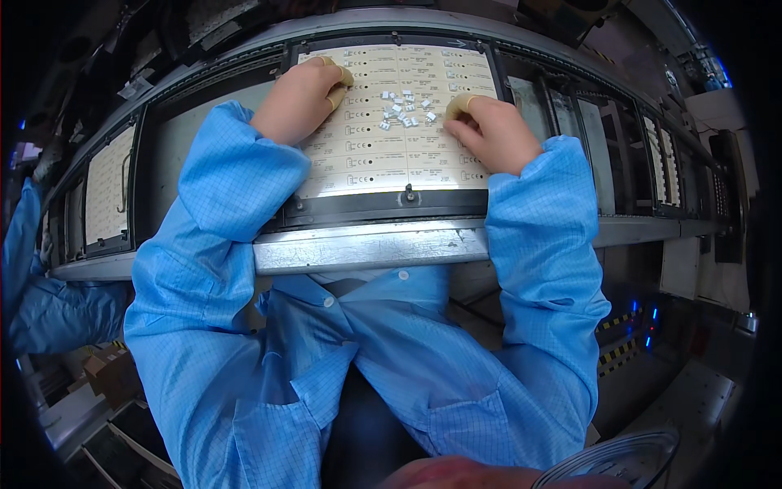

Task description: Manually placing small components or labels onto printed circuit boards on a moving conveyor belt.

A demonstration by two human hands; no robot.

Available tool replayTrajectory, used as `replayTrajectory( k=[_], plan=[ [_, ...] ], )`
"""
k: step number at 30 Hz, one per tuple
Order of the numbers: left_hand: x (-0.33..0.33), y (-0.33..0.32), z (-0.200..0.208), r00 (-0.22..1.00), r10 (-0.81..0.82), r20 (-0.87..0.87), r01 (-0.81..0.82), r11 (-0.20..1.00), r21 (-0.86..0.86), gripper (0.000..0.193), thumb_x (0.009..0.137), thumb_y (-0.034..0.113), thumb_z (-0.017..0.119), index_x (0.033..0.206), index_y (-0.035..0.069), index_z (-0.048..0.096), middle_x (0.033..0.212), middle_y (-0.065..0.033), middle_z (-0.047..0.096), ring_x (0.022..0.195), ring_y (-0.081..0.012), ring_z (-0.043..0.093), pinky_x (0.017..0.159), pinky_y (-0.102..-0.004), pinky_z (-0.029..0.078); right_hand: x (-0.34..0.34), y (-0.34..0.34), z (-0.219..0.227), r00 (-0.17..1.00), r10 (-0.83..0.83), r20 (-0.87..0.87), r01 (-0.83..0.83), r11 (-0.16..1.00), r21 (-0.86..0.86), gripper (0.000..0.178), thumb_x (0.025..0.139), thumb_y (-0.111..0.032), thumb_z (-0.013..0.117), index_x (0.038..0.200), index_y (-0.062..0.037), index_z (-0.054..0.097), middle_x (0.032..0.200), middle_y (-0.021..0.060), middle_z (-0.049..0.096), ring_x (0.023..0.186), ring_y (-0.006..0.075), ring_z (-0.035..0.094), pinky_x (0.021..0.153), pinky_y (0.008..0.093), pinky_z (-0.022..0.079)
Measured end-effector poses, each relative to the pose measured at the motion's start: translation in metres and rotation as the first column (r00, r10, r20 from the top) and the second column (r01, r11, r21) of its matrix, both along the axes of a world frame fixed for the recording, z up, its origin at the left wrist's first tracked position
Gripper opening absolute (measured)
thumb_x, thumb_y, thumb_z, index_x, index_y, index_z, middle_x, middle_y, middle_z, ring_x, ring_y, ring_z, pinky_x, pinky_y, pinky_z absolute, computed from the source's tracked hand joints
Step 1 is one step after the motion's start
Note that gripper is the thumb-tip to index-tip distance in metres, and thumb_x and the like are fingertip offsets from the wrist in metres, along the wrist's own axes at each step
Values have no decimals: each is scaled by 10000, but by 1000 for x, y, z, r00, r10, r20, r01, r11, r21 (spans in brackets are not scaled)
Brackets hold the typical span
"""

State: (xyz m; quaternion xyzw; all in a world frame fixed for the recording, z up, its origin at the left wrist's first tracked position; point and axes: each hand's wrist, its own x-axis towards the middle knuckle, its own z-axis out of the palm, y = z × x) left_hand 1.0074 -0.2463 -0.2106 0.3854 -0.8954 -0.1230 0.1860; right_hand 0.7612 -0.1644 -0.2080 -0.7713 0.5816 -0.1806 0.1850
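Note:
A pale printed circuit board panel (383, 175), marked off in rows, lies in a black frame in front of me. Several small white connectors (407, 112) are heaped loosely at its middle. My left hand (305, 96), with yellowish finger cots, is over the panel's left side, its fingers bent together and touching or just above the board. On the right side, my right hand (498, 134) has thumb and forefinger closed near the pile. Whatever either hand pinches is hidden by the fingers. More white parts sit in the upper rows at both sides.
The black frame (391, 205) rests on a conveyor with a metal front rail (371, 248). Other framed panels stand at left (108, 187) and right (664, 163). At far left a person's blue sleeve (61, 314) shows. A cardboard box (112, 373) is low at left.

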Motion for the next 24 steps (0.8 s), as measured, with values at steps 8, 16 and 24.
replayTrajectory(
  k=[8, 16, 24],
  plan=[
    [-7, 5, 3, 991, 71, 114, -65, 996, -56, 174, 789, 86, 575, 932, -3, 615, 909, -179, 573, 798, -320, 582, 718, -351, 484, -2, -2, 1, 952, -205, 226, 196, 979, 63, 120, 844, -116, 566, 931, -36, 588, 684, 38, 578, 604, 83, 526, 557, 222, 440],
    [-9, 2, -2, 998, 59, 26, -58, 998, -22, 176, 774, 81, 569, 926, 9, 618, 936, -150, 578, 858, -303, 574, 776, -353, 467, -15, -8, -3, 930, -244, 274, 206, 965, 160, 184, 812, -57, 594, 989, -10, 579, 779, 25, 570, 625, 77, 537, 576, 201, 470],
    [-9, 1, -2, 995, 55, 89, -48, 996, -78, 155, 795, 86, 549, 911, 9, 617, 917, -153, 579, 842, -308, 576, 768, -360, 468, -5, -8, 5, 892, -319, 320, 267, 944, 196, 202, 805, -47, 596, 1003, -17, 572, 768, 46, 600, 645, 87, 559, 563, 207, 475]
  ],
)
